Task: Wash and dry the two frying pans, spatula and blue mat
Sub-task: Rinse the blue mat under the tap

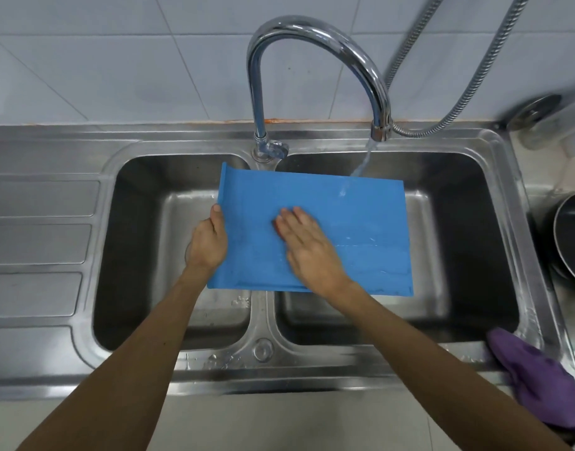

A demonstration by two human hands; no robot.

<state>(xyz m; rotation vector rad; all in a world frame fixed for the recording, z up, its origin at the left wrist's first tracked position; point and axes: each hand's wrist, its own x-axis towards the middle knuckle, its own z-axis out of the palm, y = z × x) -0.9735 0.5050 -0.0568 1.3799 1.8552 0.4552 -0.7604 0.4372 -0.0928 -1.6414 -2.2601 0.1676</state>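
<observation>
Your left hand (209,242) is gripping the blue mat's (361,222) edge over the sink (263,349); your right hand (307,247) is pressing flat on it under running water (361,164).

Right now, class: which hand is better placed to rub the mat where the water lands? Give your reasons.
The right hand: it lies flat and free on the blue mat, nearer the water stream. The left hand grips the mat's left edge, steadying it.

Premises were a kitchen: stainless-steel double-bowl sink (312,362) with ribbed steel drainboard (35,242), curved chrome tap (312,30) running water, pale tiled wall (116,60) behind, dark round frying pan (572,226) at its right.
</observation>
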